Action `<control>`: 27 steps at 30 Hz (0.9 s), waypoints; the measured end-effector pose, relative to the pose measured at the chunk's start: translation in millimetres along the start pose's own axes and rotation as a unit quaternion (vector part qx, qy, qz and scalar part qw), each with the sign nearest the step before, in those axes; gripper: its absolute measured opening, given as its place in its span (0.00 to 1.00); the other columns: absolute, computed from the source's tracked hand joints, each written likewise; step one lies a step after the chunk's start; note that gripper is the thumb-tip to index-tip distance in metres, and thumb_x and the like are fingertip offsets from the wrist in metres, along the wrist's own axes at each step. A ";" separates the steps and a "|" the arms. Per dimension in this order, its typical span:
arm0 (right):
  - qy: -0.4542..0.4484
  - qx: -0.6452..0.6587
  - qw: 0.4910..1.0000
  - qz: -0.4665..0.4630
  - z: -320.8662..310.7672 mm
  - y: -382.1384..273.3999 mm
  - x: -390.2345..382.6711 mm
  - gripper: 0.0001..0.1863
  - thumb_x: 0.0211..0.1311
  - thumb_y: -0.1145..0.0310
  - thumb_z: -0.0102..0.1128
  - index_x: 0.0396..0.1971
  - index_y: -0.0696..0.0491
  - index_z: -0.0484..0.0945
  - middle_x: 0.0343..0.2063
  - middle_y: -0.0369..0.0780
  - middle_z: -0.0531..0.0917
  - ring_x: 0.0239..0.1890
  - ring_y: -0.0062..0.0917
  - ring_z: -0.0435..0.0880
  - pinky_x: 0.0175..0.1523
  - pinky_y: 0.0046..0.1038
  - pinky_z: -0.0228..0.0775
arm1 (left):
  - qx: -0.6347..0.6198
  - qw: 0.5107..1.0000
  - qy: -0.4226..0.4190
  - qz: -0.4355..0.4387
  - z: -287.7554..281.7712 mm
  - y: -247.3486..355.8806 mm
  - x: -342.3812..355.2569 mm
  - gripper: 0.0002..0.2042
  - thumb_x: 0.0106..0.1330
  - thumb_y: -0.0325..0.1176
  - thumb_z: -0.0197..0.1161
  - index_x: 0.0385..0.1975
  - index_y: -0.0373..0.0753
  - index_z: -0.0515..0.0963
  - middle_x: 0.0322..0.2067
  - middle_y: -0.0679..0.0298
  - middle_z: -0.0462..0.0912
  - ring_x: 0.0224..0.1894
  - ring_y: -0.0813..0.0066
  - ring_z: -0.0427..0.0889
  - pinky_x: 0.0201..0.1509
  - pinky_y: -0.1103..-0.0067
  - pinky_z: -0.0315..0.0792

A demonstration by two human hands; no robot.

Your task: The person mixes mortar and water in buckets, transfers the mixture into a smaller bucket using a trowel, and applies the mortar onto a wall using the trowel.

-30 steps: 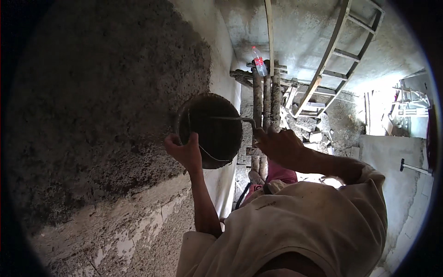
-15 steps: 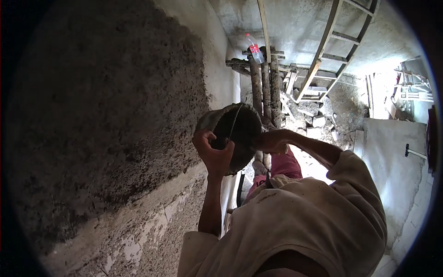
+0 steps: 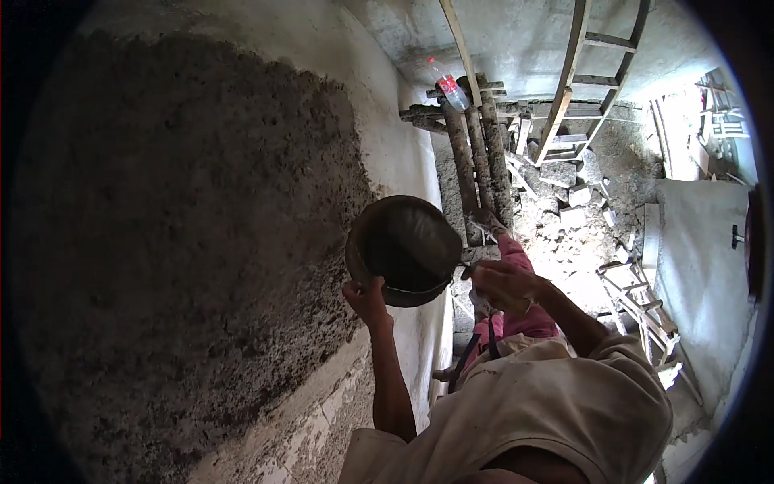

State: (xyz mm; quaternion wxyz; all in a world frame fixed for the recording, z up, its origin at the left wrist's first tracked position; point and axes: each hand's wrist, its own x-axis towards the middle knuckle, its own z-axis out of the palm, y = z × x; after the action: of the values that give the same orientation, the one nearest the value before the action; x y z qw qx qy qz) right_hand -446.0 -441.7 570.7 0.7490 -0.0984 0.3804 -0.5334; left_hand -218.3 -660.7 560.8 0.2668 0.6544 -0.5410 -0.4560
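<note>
The left hand (image 3: 367, 297) was clenched on the lower rim of a round, dark metal pan (image 3: 405, 248), fingers curled over the edge from below. The right hand (image 3: 501, 282) gripped the same pan at its right side, closed around something at the rim (a handle or a tool, too dark and small to tell which). Between the two hands the pan was held up in the air, close against the wall, with its hollow turned toward the camera and its inside looking dark and coated.

Just to the left of the pan spread a broad patch of rough grey plaster (image 3: 185, 242), wet-looking and coarse, covering most of the wall (image 3: 379, 121). Beyond the patch's right edge the wall showed paler and smoother, and along its lower edge bare blocks (image 3: 322, 411) were visible.

The person wore a pale, dirt-stained shirt (image 3: 556, 411) and pink trousers (image 3: 516, 319), one foot resting on a scaffold of rough wooden poles (image 3: 476, 153). A plastic bottle with a red cap (image 3: 448, 83) lay at the far end of those poles. Well below, the floor was strewn with broken rubble (image 3: 576, 226), and a wooden ladder (image 3: 584, 81) leaned near the far wall.
</note>
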 end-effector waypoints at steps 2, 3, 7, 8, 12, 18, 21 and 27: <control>0.100 0.066 0.993 -0.005 4.3 -19.7 -2.9 0.17 0.72 0.56 0.49 0.52 0.50 0.70 0.24 0.30 0.73 0.20 0.13 0.71 0.21 0.20 0.66 | 0.009 1.000 0.012 -0.002 8.9 -13.3 -1.5 0.23 0.49 0.30 0.70 0.39 0.36 0.62 0.39 0.63 0.62 0.41 0.71 0.64 0.50 0.74 0.64; 0.164 0.073 0.977 -0.118 2.8 -36.2 -6.3 0.16 0.72 0.57 0.49 0.52 0.51 0.70 0.23 0.30 0.73 0.19 0.13 0.71 0.22 0.19 0.65 | -0.022 0.999 0.017 -0.020 18.9 -11.6 -6.8 0.23 0.49 0.29 0.70 0.40 0.36 0.63 0.40 0.62 0.62 0.43 0.71 0.65 0.50 0.73 0.65; 0.443 -0.122 0.815 -0.353 -27.1 -84.5 23.7 0.16 0.70 0.63 0.51 0.50 0.58 0.68 0.18 0.31 0.72 0.15 0.14 0.69 0.21 0.19 0.63 | -0.019 0.998 0.044 -0.028 -4.6 -40.4 -14.1 0.25 0.49 0.28 0.71 0.42 0.35 0.63 0.43 0.60 0.64 0.47 0.69 0.67 0.51 0.72 0.68; 0.461 -0.096 0.807 -0.355 -21.0 -90.6 64.5 0.18 0.68 0.62 0.54 0.49 0.59 0.68 0.22 0.35 0.74 0.17 0.16 0.71 0.24 0.21 0.66 | 0.015 0.996 0.082 -0.037 -39.2 -48.7 -21.0 0.25 0.49 0.28 0.71 0.42 0.34 0.63 0.44 0.60 0.63 0.47 0.69 0.67 0.51 0.72 0.68; 0.667 -0.263 0.580 -0.387 -61.8 -104.2 179.9 0.17 0.69 0.62 0.52 0.49 0.59 0.69 0.30 0.44 0.75 0.32 0.24 0.76 0.35 0.26 0.71 | 0.116 0.990 0.080 -0.024 -43.8 -39.4 -58.2 0.25 0.44 0.28 0.72 0.39 0.35 0.63 0.40 0.60 0.62 0.43 0.69 0.64 0.47 0.71 0.66; 0.200 -0.066 0.895 -0.392 232.5 -173.0 288.8 0.19 0.70 0.55 0.49 0.41 0.58 0.74 0.33 0.43 0.79 0.34 0.31 0.81 0.38 0.36 0.75 | 0.145 0.987 0.062 -0.016 -46.6 -67.0 -75.8 0.25 0.43 0.31 0.73 0.37 0.36 0.63 0.39 0.58 0.63 0.42 0.64 0.64 0.49 0.70 0.64; 0.012 -0.105 0.887 -0.450 318.0 -201.4 146.6 0.21 0.71 0.51 0.47 0.40 0.57 0.75 0.37 0.46 0.79 0.35 0.35 0.83 0.39 0.40 0.76 | 0.053 0.994 0.084 0.042 -66.3 -75.0 -79.2 0.24 0.49 0.34 0.74 0.37 0.35 0.64 0.36 0.59 0.65 0.40 0.61 0.67 0.50 0.67 0.65; 0.021 -0.703 0.524 -0.480 171.7 -88.8 41.1 0.14 0.64 0.62 0.53 0.49 0.45 0.73 0.50 0.43 0.73 0.57 0.36 0.73 0.38 0.30 0.81 | -0.019 0.993 0.103 0.048 -86.2 -9.5 -79.0 0.23 0.52 0.31 0.72 0.40 0.33 0.64 0.37 0.61 0.67 0.42 0.70 0.70 0.43 0.76 0.72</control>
State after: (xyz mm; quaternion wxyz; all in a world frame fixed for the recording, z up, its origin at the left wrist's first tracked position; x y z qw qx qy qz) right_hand -388.6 -558.5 719.4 0.0587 -0.7496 0.5431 -0.3736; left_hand -137.4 -595.3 615.2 0.3550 0.6658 -0.5325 -0.3837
